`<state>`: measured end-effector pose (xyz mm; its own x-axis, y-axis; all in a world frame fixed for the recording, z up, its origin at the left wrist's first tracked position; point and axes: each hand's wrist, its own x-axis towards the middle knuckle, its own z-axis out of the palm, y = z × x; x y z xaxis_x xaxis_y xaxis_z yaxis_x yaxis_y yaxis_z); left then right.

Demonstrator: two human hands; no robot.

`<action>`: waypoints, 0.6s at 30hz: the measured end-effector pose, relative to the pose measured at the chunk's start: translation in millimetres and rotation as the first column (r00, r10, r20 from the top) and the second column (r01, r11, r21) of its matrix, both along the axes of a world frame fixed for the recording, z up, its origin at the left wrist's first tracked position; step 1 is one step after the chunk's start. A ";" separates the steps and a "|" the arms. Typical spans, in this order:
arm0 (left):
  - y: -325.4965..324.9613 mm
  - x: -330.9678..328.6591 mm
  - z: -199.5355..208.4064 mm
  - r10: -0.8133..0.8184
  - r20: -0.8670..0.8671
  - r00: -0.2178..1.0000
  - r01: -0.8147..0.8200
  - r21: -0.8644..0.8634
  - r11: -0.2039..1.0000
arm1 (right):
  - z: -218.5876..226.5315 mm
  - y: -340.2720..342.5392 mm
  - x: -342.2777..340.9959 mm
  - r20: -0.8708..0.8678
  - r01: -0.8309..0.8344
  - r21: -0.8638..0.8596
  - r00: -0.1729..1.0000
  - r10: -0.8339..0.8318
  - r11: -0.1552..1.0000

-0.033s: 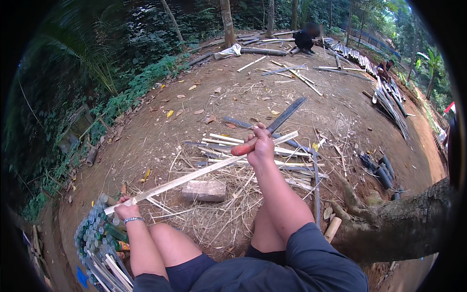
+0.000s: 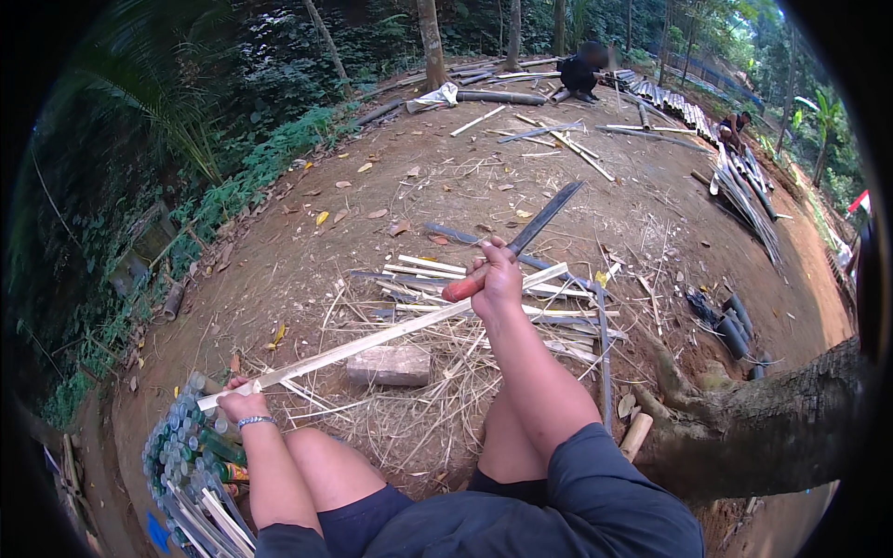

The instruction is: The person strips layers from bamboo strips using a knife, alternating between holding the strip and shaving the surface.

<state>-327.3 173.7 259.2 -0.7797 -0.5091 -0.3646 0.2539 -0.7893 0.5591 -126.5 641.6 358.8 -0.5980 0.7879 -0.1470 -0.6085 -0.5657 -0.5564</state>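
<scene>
My left hand [image 2: 244,400] is closed round the near end of a long pale bamboo strip [image 2: 372,334], which slants up to the right across my front. A machete [image 2: 544,221] with a dark blade and a reddish handle is gripped in my right hand [image 2: 498,281]. Its blade points away to the upper right, and the strip passes by the right hand and wrist. Whether that hand also touches the strip, I cannot tell. Below the strip, a squared wooden block [image 2: 391,365] lies on the ground between my legs and the split bamboo pieces [image 2: 428,270].
Plastic bottles [image 2: 191,432] and a bundle of strips [image 2: 206,521] are at my left. A thick trunk or root [image 2: 763,418] lies at my right, near dark bamboo tubes [image 2: 733,330]. Two people [image 2: 581,74] crouch farther off among bamboo. Shavings [image 2: 446,400] litter the soil.
Hardly anything differs: the whole view has shifted very slightly. Both hands keep their grip, and the strip and machete hold nearly the same pose.
</scene>
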 end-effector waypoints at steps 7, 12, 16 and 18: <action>8.1 -5.8 -2.2 0.012 -0.026 1.000 -0.012 -0.016 1.000 | -62.6 8.2 0.1 0.172 0.102 -0.153 0.982 -0.075 0.983; -61.7 -66.8 -45.1 0.000 -0.067 0.998 0.003 0.047 0.999 | -71.3 21.9 -38.3 0.210 0.122 -0.159 0.974 -0.087 0.980; -13.2 -60.2 -84.1 -0.152 0.068 0.986 0.158 -0.098 0.982 | -77.5 34.0 -30.2 0.194 0.146 -0.136 0.974 -0.118 0.980; -102.6 -98.1 -76.6 -0.166 -0.025 0.986 0.162 -0.097 0.982 | -42.4 5.0 -53.3 0.063 0.074 -0.210 0.996 -0.062 0.975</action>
